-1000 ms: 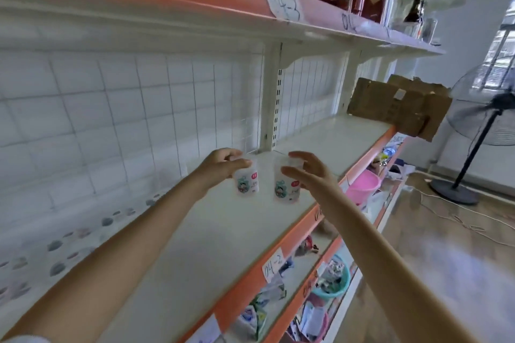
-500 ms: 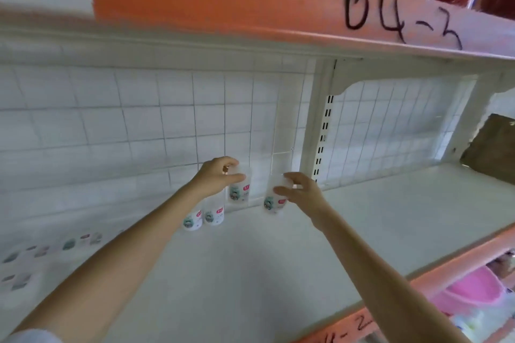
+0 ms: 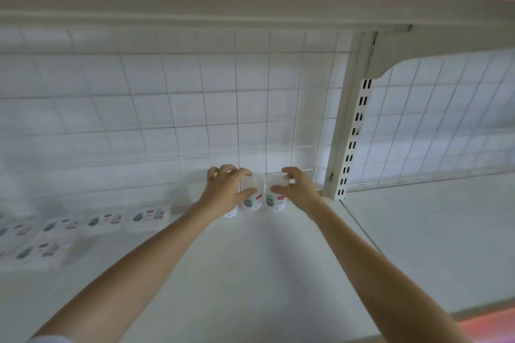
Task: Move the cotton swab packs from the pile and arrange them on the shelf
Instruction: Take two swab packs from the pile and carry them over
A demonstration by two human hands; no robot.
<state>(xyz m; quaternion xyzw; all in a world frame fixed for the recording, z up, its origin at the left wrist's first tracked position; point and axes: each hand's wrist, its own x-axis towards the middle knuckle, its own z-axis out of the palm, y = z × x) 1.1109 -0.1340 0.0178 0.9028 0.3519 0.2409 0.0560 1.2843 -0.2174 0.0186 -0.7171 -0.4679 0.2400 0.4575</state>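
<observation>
**Two swab packs gripped at the back of the shelf**

Two cotton swab packs stood side by side at the rear of the shelf (image 3: 250,273), touching or nearly so. The left pack (image 3: 253,199) sat under the left hand (image 3: 227,192), whose curled fingers and thumb clasped it from above. The right pack (image 3: 276,198) was held the same way by the right hand (image 3: 296,189), fingers wrapped over its top. Another pack (image 3: 230,213) peeked out below the left palm. Further left of that hand lay a blurred row of flat packs (image 3: 147,216). Behind both hands rose the wire grid panel (image 3: 195,108); right of the right hand stood a slotted upright (image 3: 354,133).
</observation>
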